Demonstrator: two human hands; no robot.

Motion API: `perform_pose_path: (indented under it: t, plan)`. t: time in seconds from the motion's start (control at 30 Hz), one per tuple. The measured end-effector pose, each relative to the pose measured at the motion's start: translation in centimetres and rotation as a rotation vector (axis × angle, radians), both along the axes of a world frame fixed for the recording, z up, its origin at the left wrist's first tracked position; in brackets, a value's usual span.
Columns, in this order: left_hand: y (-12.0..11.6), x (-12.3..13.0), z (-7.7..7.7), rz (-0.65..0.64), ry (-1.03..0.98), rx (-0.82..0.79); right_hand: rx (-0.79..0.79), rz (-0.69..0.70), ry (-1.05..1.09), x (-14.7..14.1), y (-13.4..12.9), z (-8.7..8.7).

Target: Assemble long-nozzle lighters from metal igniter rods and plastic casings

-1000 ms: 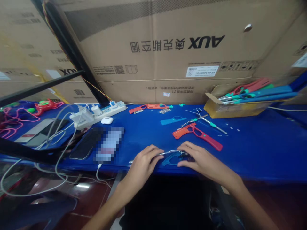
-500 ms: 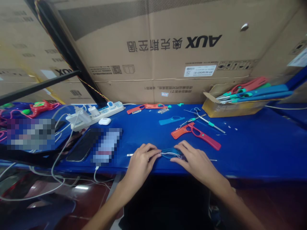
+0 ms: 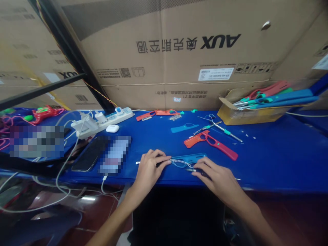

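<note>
My left hand (image 3: 153, 165) is closed, thumb and finger pinching the left end of a blue plastic handle shell (image 3: 196, 158) with a loop guard. A silvery rod tip (image 3: 138, 163) sticks out on that hand's far side. Thin white wires (image 3: 180, 162) run from the pinch across the shell to the right. My right hand (image 3: 216, 174) is closed on a small dark part (image 3: 203, 173) with a silvery end, below the shell; its exact kind is unclear. A thin pale tip (image 3: 238, 179) shows to the right of this hand.
Beyond my hands lie an orange-red handle shell (image 3: 212, 145), a blue shell half (image 3: 184, 128) and metal rods (image 3: 228, 132). A carton (image 3: 246, 118) of handled lighters stands back right. Phones (image 3: 88, 155), an earbud case (image 3: 112, 128) and a power strip (image 3: 118, 118) are left.
My right hand has moved right and slightly down with the dark part, away from the blue shell, exposing more of the shell and wires. My left hand stays nearly in place.
</note>
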State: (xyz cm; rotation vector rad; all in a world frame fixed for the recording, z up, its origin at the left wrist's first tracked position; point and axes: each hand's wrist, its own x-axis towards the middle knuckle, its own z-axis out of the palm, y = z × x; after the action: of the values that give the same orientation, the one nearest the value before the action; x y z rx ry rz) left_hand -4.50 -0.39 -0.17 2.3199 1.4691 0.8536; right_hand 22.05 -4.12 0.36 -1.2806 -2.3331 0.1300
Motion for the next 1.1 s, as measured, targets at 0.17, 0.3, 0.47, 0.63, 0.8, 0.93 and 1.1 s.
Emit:
perform_pose_path:
  t: [0.17, 0.3, 0.47, 0.63, 0.8, 0.93, 1.1]
  plan:
    - [-0.1, 0.0, 0.0, -0.023, 0.010, 0.011, 0.016, 0.032, 0.106, -0.3, 0.4, 0.2]
    - [-0.1, 0.0, 0.0, -0.059, 0.019, 0.007, 0.084, 0.028, 0.243, -0.4, 0.8, 0.1]
    - [-0.1, 0.1, 0.2, -0.135, 0.033, 0.008, 0.036, 0.005, 0.196, -0.7, 1.5, -0.3]
    - [0.1, 0.2, 0.8, -0.183, 0.057, -0.025, -0.043, -0.017, 0.119, -0.5, 2.0, 0.0]
    - [0.3, 0.2, 1.3, -0.154, 0.072, -0.059, -0.079, 0.026, 0.148, -0.1, 2.8, 0.3]
    - [0.2, 0.4, 1.1, -0.079, 0.071, -0.072, -0.122, 0.018, 0.225, -0.1, 3.1, 0.0]
    - [0.1, 0.2, 0.5, -0.027, -0.075, -0.082, -0.137, 0.024, 0.219, -0.1, 3.0, -0.3]
